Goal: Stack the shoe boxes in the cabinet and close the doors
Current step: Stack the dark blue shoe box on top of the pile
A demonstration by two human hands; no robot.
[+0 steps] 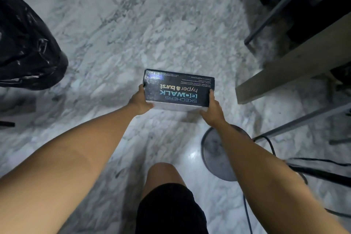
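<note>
My left hand (140, 102) grips one short end of the dark shoe box (179, 89), right hand (213, 109) grips the other, thumbs on its lid. Both arms stretched forward and down, box held level above marble floor (114, 24), lettering upside down to me.

1. The shoe box (178, 89) held between the fingers of both hands is black, with pale blue and white lettering across its top and a small gold mark within the words.
2. The floor (117, 24) beyond and below the fingertips is white marble with grey veins.
3. The plastic bag (26, 43) far left of the left fingers is glossy black.
4. The cabinet board (296, 70) right of the right fingers is dull beige-grey.
5. The round fan base (214, 156) beneath the right wrist is grey.
6. The shorts (169, 209) are black.
</note>
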